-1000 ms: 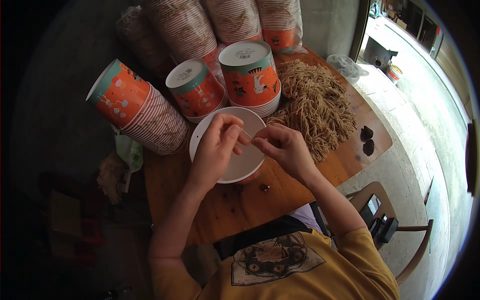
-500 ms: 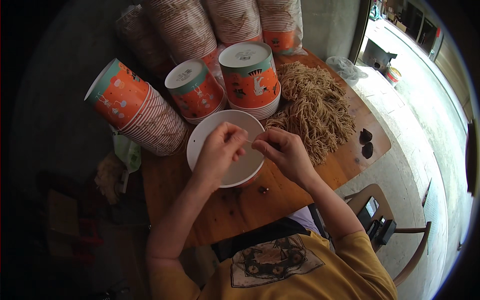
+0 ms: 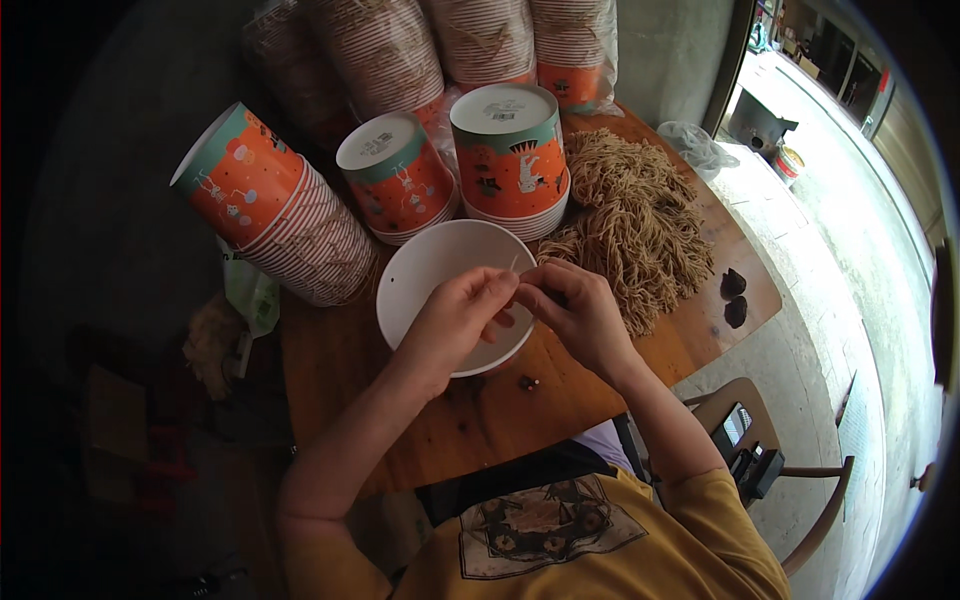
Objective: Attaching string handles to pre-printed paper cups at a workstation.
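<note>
Over the mouth of a white-lined paper tub (image 3: 420,262), my left hand (image 3: 462,318) and my right hand (image 3: 582,312) meet fingertip to fingertip. Both are closed in a pinch on a thin pale strand (image 3: 515,262), whose short end sticks up between them. Most of the strand is hidden by my fingers. The tub stands on the table, open side up, with a small dark hole in its left inner wall. Right behind my right hand lies a heap of tan twisted cords (image 3: 645,235).
Upside-down orange and green tub stacks (image 3: 508,160) stand behind the open tub; another stack (image 3: 270,215) leans at the left. Plastic-wrapped stacks (image 3: 480,40) line the back. Dark lumps (image 3: 735,298) lie near the wooden table's (image 3: 400,440) right edge. A chair (image 3: 745,400) holds a phone.
My left hand has moved right and slightly down, so its fingertips now touch those of my right hand. The gap with the strand between them has closed. The view has shifted slightly.
</note>
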